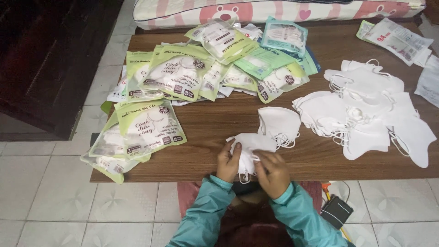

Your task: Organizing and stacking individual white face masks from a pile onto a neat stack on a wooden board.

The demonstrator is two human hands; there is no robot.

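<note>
Head view, looking down on brown wooden table (219,126).

Left hand (227,162) and right hand (273,173) at near edge of table, 6 o'clock in frame. Both closed on one white mask (249,144): left fingers (236,150) curled round its left side, right fingers (261,158) pinching its lower right part. Mask held just above the table edge, folded, ear loops hanging below between the hands. Teal sleeves (292,208) on both arms.

Second folded mask (279,122) flat on table at 1 o'clock of the hands, just beside the held one; touching or not, cannot tell.

Loose pile of white masks (366,110) at 3 o'clock, spread from table centre to right edge, overlapping, loops tangled.

Heap of green packets (183,73) at 11 o'clock, overlapping, some white contents visible through clear windows. Further packets (146,128) at 9 o'clock, stacked, lowest ones overhanging the left table corner. One teal packet (284,35) at 12 o'clock, on top of the heap.

White wrappers (398,39) at 2 o'clock, far right corner.

Pink-and-white cushion (274,10) along far edge of table. Small black device (336,211) on tiled floor (55,196) at 5 o'clock, well below the table edge.
</note>
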